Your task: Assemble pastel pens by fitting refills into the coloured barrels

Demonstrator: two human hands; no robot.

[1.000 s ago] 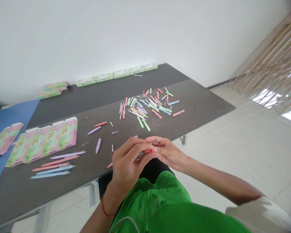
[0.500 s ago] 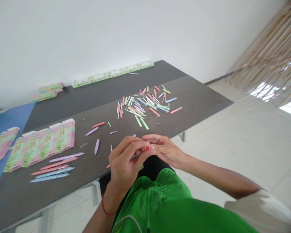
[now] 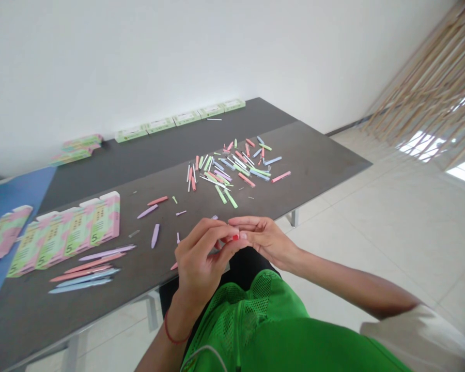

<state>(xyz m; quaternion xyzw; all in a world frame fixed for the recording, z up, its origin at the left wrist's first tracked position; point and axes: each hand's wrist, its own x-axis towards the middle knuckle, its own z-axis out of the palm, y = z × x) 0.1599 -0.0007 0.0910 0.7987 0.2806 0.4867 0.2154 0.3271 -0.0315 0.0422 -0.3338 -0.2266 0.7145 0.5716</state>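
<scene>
My left hand (image 3: 203, 248) and my right hand (image 3: 264, 238) meet at the table's near edge, fingertips pinched together. Between them shows a small red pen part (image 3: 235, 237); the fingers hide most of it. Just left of my left hand lie a purple pen barrel piece (image 3: 155, 235) and a small purple piece (image 3: 181, 212). Farther left, several assembled pens in purple, red and blue, such as a blue pen (image 3: 81, 285), lie side by side. Beyond my hands spreads a pile of loose pen parts (image 3: 232, 168) in red, green, blue, purple and white.
Several upright-printed pink and green cartons (image 3: 75, 230) lie in a row at the left, with another carton (image 3: 5, 235) on a blue surface (image 3: 34, 188). Green boxes (image 3: 160, 125) line the wall side of the dark table (image 3: 313, 160). Bamboo-like poles (image 3: 422, 98) stand right.
The two hands stay joined around the small red part, with almost no motion. The view has shifted very slightly.
</scene>
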